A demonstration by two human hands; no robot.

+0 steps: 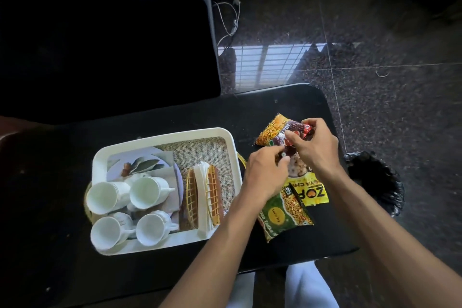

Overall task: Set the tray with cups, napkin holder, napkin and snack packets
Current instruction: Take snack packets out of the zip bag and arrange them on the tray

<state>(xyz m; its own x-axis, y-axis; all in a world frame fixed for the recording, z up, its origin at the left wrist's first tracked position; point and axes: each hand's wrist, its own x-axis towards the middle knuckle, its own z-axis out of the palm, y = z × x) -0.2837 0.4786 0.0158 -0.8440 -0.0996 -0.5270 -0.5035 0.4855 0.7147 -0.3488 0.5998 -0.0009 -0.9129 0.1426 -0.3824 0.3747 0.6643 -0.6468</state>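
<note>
A white tray (165, 134) lies on the black table (50, 182). Inside it are several white cups (146, 192), a printed napkin (140, 162) and a gold wire napkin holder (202, 197) with white napkins in it. To the tray's right lie snack packets: a dark red one (293, 132), a yellow one (313, 196) and a green one (282, 215). My left hand (265, 172) and my right hand (315, 145) both pinch the dark red packet, one at each end.
A bin lined with a black bag (375, 182) stands on the floor just beyond the table's right edge. A dark sofa (100, 32) fills the far left. White cables (230, 15) trail on the glossy granite floor behind.
</note>
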